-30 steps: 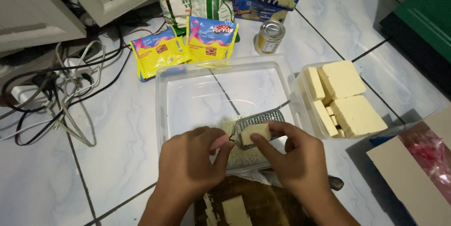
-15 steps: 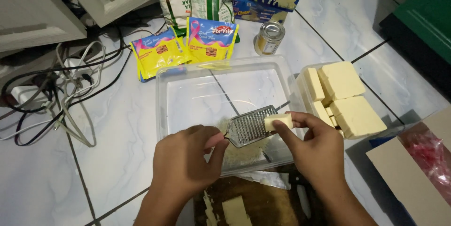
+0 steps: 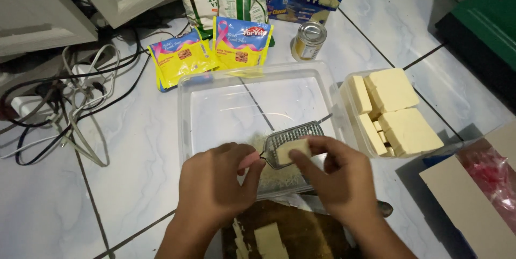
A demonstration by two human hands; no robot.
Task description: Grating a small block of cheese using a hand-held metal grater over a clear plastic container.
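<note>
While your left hand [image 3: 215,183] pinches the metal grater [image 3: 293,143] by its handle, your right hand's [image 3: 336,178] fingers [image 3: 306,157] press a pale cheese block [image 3: 292,150] against it, above the clear tub [image 3: 215,108].

A perforated metal grater [image 3: 293,142] with a dull silver sheen sits near the lower centre of the frame, a pale, matt, waxy block of cheese [image 3: 292,150] pressed against it. Beneath lies a clear, smooth plastic tub [image 3: 215,108] on glossy white floor tiles [image 3: 80,200]. At upper centre stand a shiny metal tin [image 3: 308,40] and glossy yellow plastic sachets [image 3: 209,54].
</note>
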